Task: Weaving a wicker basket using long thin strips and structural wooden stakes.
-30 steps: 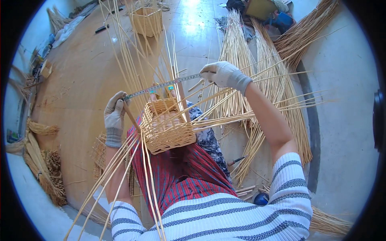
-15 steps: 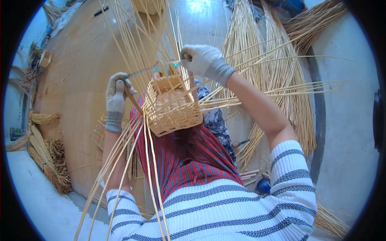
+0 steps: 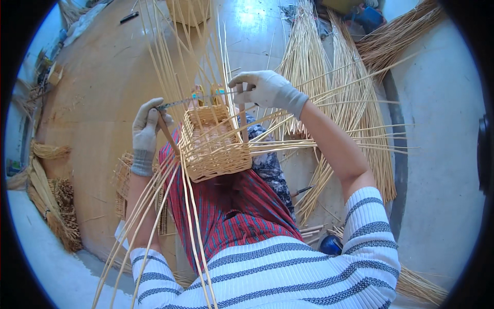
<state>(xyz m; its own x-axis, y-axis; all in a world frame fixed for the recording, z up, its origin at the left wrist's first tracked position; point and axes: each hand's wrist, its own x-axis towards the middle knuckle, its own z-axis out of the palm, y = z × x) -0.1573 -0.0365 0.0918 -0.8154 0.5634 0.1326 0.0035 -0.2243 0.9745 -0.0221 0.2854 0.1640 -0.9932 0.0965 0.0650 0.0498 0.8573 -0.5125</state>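
A partly woven wicker basket point(image 3: 218, 167) rests on my lap, its long loose rods fanning out to all sides. Two thicker wooden sticks stand up from it, a left stick point(image 3: 168, 135) and a right stick point(image 3: 243, 122). Across the basket stretches a narrow marked strip, seemingly a measuring tape point(image 3: 190, 101). My gloved left hand point(image 3: 146, 126) is closed around one end of it at the top of the left stick. Beside the right stick's top, my gloved right hand point(image 3: 265, 88) pinches the other end; its fingertips are partly hidden.
Large bundles of rods point(image 3: 355, 113) lie on the floor to the right, and a darker bundle point(image 3: 399, 33) lies behind them. Another woven piece point(image 3: 122, 177) is beside my left forearm. A pale woven basket point(image 3: 189, 11) stands ahead. A dark object point(image 3: 129, 17) lies far left.
My right hand has come lower and slightly to the right, leaving the strip more level. The basket has shifted a little left and down in view.
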